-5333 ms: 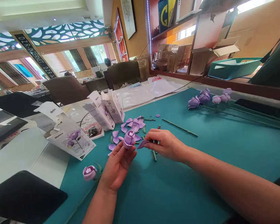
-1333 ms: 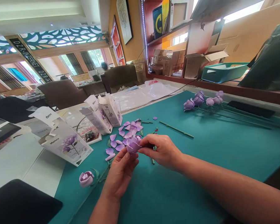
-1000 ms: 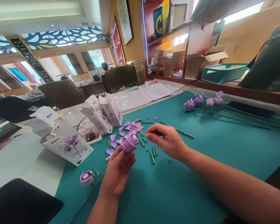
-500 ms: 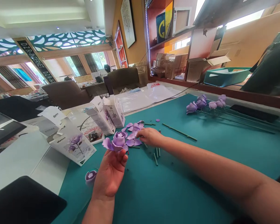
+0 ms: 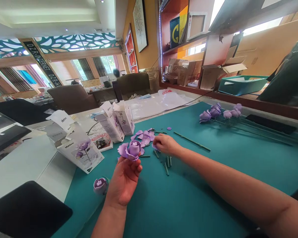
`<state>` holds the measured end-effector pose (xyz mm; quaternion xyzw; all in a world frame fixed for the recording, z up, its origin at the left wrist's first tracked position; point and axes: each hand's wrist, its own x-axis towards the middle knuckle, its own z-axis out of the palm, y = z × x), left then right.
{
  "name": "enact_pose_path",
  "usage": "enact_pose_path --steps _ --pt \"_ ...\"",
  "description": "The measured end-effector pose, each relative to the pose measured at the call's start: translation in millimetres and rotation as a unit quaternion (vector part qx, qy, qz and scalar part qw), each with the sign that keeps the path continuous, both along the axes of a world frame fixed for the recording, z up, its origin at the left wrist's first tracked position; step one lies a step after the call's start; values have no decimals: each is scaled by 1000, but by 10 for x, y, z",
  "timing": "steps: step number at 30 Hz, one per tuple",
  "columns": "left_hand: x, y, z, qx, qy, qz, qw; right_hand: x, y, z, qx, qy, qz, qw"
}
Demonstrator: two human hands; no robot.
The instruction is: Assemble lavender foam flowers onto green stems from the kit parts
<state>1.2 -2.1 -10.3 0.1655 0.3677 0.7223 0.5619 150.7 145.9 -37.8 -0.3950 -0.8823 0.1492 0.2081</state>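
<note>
The left hand is holding a purple foam rose head above the teal table mat, fingers curling together under it. The right hand is pressing its fingers together on a small lilac foam petal.

Brown chairs sit far back. Cardboard boxes & a teal tray sit on a shelf, w/ a tree pic on the wall.

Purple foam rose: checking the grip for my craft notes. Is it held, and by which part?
The left hand cradles the purple foam rose from beneath, by its underside.
</note>
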Motion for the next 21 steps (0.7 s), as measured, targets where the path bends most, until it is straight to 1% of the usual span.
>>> enact_pose_path --steps 2,4,6,8,11,13,15,18,21 --pt "14 2 -4 -8 -2 -4 1000 151 -23 54 -11 29 -2 1000" --pt "25 7 -9 -14 1 -5 1000 269 -53 81 -30 89 1 996" --pt "31 17 -18 -20 3 -2 1000 350 -94 92 -42 159 5 986" --pt "31 26 -33 -25 5 1 1000 399 -149 114 -41 198 11 979" --pt "28 32 -61 -31 10 2 999 432 -263 197 -14 196 26 980" --pt "29 30 -76 -36 14 0 999 432 -356 268 8 193 50 980" --pt "34 27 -85 -39 17 -3 999 415 -452 327 -3 196 80 977" --pt "48 24 -83 -44 20 -4 999 370 -574 369 -37 172 83 981" --pt "66 28 -68 -49 19 2 999 329 -648 371 -24 151 93 984"
